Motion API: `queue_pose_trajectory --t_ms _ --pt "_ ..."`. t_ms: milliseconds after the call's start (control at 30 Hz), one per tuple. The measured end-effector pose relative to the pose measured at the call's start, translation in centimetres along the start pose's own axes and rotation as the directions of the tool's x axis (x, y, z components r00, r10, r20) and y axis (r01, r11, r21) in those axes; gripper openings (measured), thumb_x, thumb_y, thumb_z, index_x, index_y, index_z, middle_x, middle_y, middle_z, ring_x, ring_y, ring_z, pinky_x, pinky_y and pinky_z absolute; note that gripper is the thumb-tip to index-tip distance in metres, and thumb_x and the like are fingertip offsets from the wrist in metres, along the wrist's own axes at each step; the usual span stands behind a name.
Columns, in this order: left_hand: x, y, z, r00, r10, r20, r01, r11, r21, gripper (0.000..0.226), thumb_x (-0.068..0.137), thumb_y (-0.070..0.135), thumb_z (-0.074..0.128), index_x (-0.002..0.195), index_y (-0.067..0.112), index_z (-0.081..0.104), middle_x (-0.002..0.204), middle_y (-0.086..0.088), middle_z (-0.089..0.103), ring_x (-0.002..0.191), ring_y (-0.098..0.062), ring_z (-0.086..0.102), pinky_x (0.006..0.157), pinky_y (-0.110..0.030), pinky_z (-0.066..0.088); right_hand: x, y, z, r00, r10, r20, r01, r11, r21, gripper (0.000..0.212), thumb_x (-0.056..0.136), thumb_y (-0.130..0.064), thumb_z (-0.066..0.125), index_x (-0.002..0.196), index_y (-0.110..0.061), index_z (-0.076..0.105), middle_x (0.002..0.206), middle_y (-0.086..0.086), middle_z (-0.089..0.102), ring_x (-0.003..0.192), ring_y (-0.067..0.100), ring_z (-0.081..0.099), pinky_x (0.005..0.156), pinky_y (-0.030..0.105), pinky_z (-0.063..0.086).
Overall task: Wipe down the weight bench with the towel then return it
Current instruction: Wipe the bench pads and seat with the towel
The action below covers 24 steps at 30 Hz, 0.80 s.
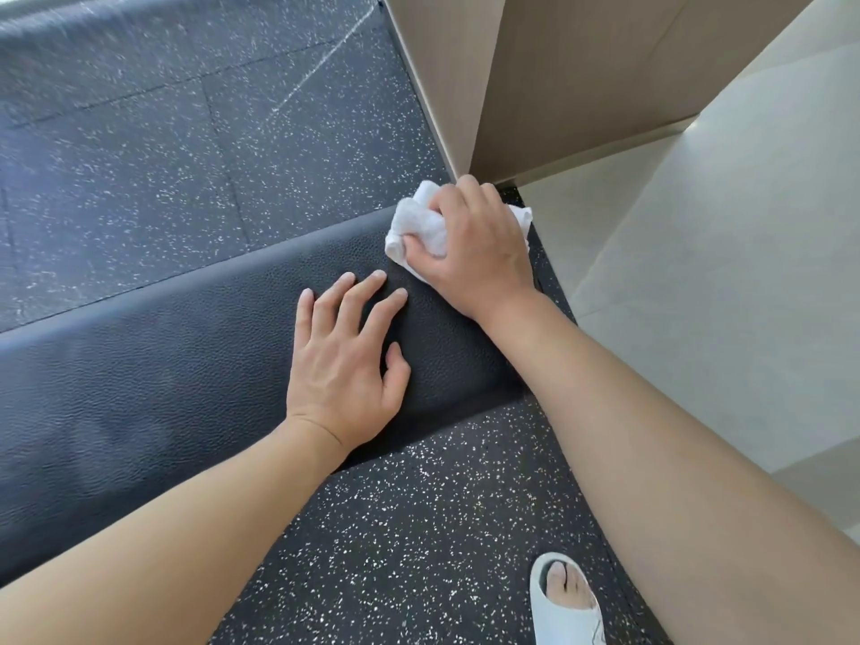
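- The weight bench (163, 365) runs as a black padded slab from the left edge of the frame to its end right of centre; I treat its top as the counter under inspection.
- My right hand (474, 244) sits at the far corner of that end, upper centre-right. Its grip is clamped on the bunched white towel (419, 221), fingers curled over the cloth and pressing it onto the pad.
- My left hand (349, 351) lies flat on the pad at centre frame, just beside the right hand. Its fingers are spread apart and hold nothing; I judge it to be bracing.
- Step in hand, as I judge it: wiping the bench end. The long stretch toward the left of the frame remains to be covered, and the towel is not yet returned.
- Risk: the towel sits at the very corner, with part of it past the edge. A stroke outward could carry it off onto the speckled floor (395, 528) and soil it.
- Risk: the wooden wall panel (465, 86) stands close behind the right hand; a hard forward stroke could knock the knuckles against it.
- Risk: the left hand covers part of the pad, so that patch may be missed unless it is lifted.
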<state>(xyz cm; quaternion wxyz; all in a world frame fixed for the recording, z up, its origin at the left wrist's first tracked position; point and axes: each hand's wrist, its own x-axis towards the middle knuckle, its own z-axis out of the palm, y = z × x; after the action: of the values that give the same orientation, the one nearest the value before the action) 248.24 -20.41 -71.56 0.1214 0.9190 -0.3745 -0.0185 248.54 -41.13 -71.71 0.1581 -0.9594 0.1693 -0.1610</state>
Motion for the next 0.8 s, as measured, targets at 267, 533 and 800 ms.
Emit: queue_pose_trajectory --t_ms 267,533,800 --pt "0.0 0.1 -0.1 1.0 0.0 0.002 0.0 1.0 0.003 0.056 0.09 0.035 0.052 0.144 0.022 0.055 0.158 -0.002 0.045 0.148 -0.035 0.036 0.124 -0.062 0.017 -5.9 0.1 -2.5 0.997 -0.032 0.077 0.026 0.997 0.077 0.035 0.09 -0.046 0.063 0.098 -0.012 0.058 0.094 0.003 0.052 0.085 0.023 0.046 0.075 0.038 0.041" --pt "0.0 0.0 -0.1 1.0 0.003 -0.003 -0.003 1.0 0.002 0.058 0.089 0.035 0.051 0.146 0.022 0.055 0.157 -0.003 0.046 0.148 -0.036 0.037 0.124 -0.062 0.018 -4.2 0.3 -1.7 0.998 -0.007 0.067 0.004 0.999 0.034 0.04 0.095 -0.056 0.058 0.094 -0.016 0.058 0.091 0.0 0.052 0.082 0.021 0.047 0.071 0.036 0.038" --pt "0.1 0.0 0.0 1.0 0.005 -0.003 -0.005 1.0 0.009 0.057 0.089 0.035 0.051 0.145 0.022 0.056 0.157 -0.003 0.046 0.148 -0.036 0.037 0.124 -0.063 0.018 -1.6 -0.4 -0.3 1.0 0.02 0.022 -0.021 0.998 0.052 0.038 0.101 -0.05 0.052 0.108 -0.014 0.064 0.097 0.004 0.057 0.087 0.027 0.051 0.076 0.042 0.042"
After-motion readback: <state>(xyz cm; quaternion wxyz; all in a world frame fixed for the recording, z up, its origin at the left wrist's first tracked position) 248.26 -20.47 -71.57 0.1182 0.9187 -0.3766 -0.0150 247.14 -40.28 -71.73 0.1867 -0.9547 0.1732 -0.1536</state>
